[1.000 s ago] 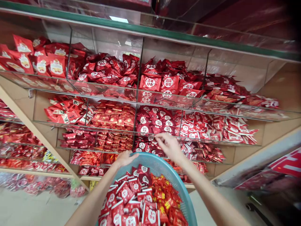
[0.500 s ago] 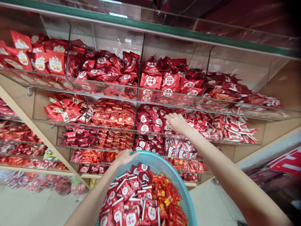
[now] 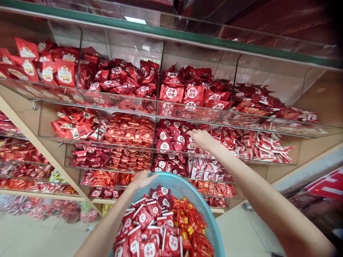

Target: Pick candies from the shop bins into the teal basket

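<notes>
My left hand (image 3: 143,179) is closed over the far rim of a turquoise plastic basket (image 3: 185,186), which hangs low in front of me. Inside lie red packets with white labels (image 3: 143,216), shiny orange-red packets with yellow print (image 3: 191,225), and a few dark red packets (image 3: 164,196) at the far side. My right hand (image 3: 201,138) reaches into a middle shelf compartment, at the right edge of a pile of dark red packets with round white labels (image 3: 171,135). Its fingers are curled down, their tips hidden, so whatever they hold does not show.
Glass-fronted shelves (image 3: 120,144) rise in tiers ahead, split by clear dividers and filled with red packets. A thick glass shelf edge (image 3: 171,30) crosses above my hands. Wooden side panels (image 3: 50,150) flank the rack, with bagged goods (image 3: 72,211) on the floor at left.
My right hand stays at the same compartment, its fingers slightly more drawn together. The basket and my left hand have hardly moved.
</notes>
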The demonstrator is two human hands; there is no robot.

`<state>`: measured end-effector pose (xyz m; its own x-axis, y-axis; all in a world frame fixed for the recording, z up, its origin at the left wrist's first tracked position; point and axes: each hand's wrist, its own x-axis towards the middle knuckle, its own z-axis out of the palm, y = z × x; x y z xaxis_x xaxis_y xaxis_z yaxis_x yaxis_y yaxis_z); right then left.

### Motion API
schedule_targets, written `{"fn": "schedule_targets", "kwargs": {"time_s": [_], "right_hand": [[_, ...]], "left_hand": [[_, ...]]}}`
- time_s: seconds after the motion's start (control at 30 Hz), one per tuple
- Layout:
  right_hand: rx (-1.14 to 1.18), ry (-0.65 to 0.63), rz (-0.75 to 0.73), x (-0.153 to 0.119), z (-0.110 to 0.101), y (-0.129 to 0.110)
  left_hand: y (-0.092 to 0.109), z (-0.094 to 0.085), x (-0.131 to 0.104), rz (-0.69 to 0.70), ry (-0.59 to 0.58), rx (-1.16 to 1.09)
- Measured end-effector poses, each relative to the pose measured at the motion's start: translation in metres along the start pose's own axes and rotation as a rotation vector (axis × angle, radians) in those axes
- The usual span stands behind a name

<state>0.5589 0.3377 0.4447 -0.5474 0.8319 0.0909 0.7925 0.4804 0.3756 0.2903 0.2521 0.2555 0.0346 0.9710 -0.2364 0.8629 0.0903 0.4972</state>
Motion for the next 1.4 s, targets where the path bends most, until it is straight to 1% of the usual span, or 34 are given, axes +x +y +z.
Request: {"fn": "schedule_targets", "kwargs": {"time_s": [0.2,0.27,0.33,0.37,0.43,0.5,0.57,0.63,0.73,0.8,0.83,0.9,1.0,1.1,1.17,1.27,1.33,1.4], "right_hand": [[-0.004,0.099,0.072,-0.004,-0.003,-0.001],[0.015,0.162,0.109,-0.009,-0.008,-0.004],[0.070,0.249,0.118,-0.020,-0.014,-0.009],[0.120,0.295,0.098,-0.028,-0.018,-0.013],[0.275,0.376,0.001,-0.047,-0.021,-0.026],[0.479,0.400,-0.130,-0.066,-0.014,-0.045],[0.660,0.338,-0.228,-0.081,0.006,-0.068],[0.749,0.209,-0.258,-0.089,0.039,-0.091],[0.745,0.015,-0.208,-0.091,0.096,-0.119],[0.719,-0.064,-0.210,-0.089,0.127,-0.132],[0.695,-0.088,-0.210,-0.089,0.139,-0.137],[0.645,-0.111,-0.203,-0.088,0.156,-0.145],[0.604,-0.116,-0.167,-0.089,0.169,-0.152],[0.604,-0.079,-0.148,-0.089,0.167,-0.153],[0.615,0.015,-0.152,-0.087,0.154,-0.149],[0.651,0.250,-0.154,-0.080,0.118,-0.135],[0.685,0.417,-0.142,-0.070,0.088,-0.120],[0.695,0.556,-0.117,-0.057,0.063,-0.101]], "left_hand": [[0.001,-0.001,0.000,-0.012,-0.015,-0.006],[0.001,-0.001,0.000,-0.014,-0.016,0.003],[0.000,0.000,0.001,-0.014,-0.014,0.007],[-0.001,0.001,0.002,-0.016,-0.010,0.001],[-0.002,0.002,0.004,-0.017,-0.002,-0.020],[-0.004,0.004,0.006,-0.014,-0.006,-0.032],[-0.006,0.005,0.008,-0.008,-0.013,-0.024],[-0.007,0.007,0.009,-0.003,-0.005,-0.022],[-0.007,0.007,0.008,0.005,0.006,-0.026],[-0.006,0.006,0.007,0.009,0.009,-0.024],[-0.005,0.006,0.006,0.008,0.009,-0.021],[-0.004,0.005,0.004,0.009,0.014,-0.019],[-0.003,0.005,0.004,0.008,0.021,-0.011],[-0.004,0.006,0.005,0.007,0.021,0.003],[-0.005,0.006,0.006,0.009,0.021,0.010],[-0.005,0.005,0.006,0.001,0.015,0.003],[-0.004,0.004,0.005,-0.012,0.015,-0.005],[-0.003,0.003,0.003,-0.012,0.013,-0.001]]}}
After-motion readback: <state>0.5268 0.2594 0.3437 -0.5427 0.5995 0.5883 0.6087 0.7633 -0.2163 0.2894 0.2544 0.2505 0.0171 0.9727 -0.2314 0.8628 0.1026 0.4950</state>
